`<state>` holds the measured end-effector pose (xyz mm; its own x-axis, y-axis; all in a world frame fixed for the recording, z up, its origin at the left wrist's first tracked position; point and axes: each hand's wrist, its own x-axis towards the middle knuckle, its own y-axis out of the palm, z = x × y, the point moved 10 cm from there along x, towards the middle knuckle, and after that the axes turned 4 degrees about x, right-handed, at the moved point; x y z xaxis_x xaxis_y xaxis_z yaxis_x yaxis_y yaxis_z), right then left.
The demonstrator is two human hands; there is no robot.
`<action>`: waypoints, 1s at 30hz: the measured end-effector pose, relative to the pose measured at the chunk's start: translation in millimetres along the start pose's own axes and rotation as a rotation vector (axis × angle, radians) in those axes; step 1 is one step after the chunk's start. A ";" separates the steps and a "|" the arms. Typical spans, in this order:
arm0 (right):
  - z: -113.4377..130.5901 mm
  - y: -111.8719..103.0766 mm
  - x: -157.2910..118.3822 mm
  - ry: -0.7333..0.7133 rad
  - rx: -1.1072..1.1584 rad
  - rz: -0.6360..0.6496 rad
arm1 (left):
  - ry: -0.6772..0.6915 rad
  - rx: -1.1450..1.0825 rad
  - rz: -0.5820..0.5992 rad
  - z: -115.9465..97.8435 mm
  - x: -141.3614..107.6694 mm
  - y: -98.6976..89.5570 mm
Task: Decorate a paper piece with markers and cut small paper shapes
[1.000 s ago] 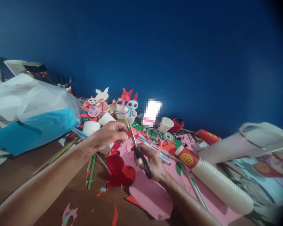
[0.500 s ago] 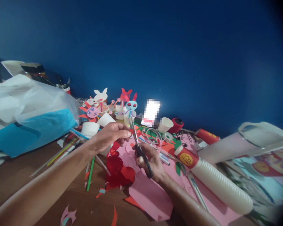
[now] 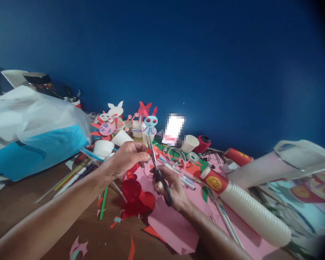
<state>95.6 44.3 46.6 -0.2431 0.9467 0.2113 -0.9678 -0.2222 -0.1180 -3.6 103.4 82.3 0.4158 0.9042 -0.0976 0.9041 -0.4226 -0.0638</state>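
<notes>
Black-handled scissors [image 3: 162,182] are gripped in my right hand [image 3: 174,186], blades pointing up and away. My left hand [image 3: 132,155] pinches a small piece of red paper [image 3: 149,151] right beside the blades; most of that piece is hidden by the fingers. Below the hands lie dark red paper cutouts [image 3: 134,198] and a pink paper sheet [image 3: 173,225]. Behind them stand paper cups carrying rabbit-like paper faces, among them a light blue face with red ears [image 3: 151,121] and a white one [image 3: 115,110].
A stack of paper cups [image 3: 254,209] lies at the right near a pitcher [image 3: 276,166]. A bright phone [image 3: 174,128] leans by the blue wall. Tape rolls [image 3: 192,157] and a cup [image 3: 190,143] sit nearby. At left are a plastic bag [image 3: 40,112] and pencils [image 3: 70,175].
My right hand and the scissors have shifted slightly left, bringing the blades closer to my left fingers and the red paper. The left hand has barely moved.
</notes>
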 end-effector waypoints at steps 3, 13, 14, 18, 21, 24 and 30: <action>0.5 3.0 -0.8 -0.012 0.007 0.022 | 0.000 0.007 0.030 -0.4 0.1 2.6; 0.6 1.6 0.1 -0.011 0.002 0.008 | -0.019 0.070 0.048 -4.1 -2.0 1.2; 1.4 1.6 0.3 -0.010 0.001 0.009 | -0.024 0.069 0.055 -3.6 -1.8 0.9; 3.9 1.8 1.0 -0.001 -0.003 0.012 | -0.034 0.064 0.081 -0.3 0.1 -0.1; 4.5 2.0 1.1 0.003 0.009 0.012 | -0.030 0.054 0.094 1.5 1.4 -0.3; 5.7 2.5 0.9 -0.006 0.025 0.012 | -0.026 0.045 0.108 1.6 1.6 0.7; 6.6 3.1 0.7 -0.008 0.024 0.011 | -0.033 0.047 0.128 0.3 1.2 1.4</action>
<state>92.0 42.7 52.8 -0.2537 0.9424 0.2182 -0.9665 -0.2377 -0.0972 -1.8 103.8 81.8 0.5235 0.8403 -0.1409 0.8378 -0.5378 -0.0946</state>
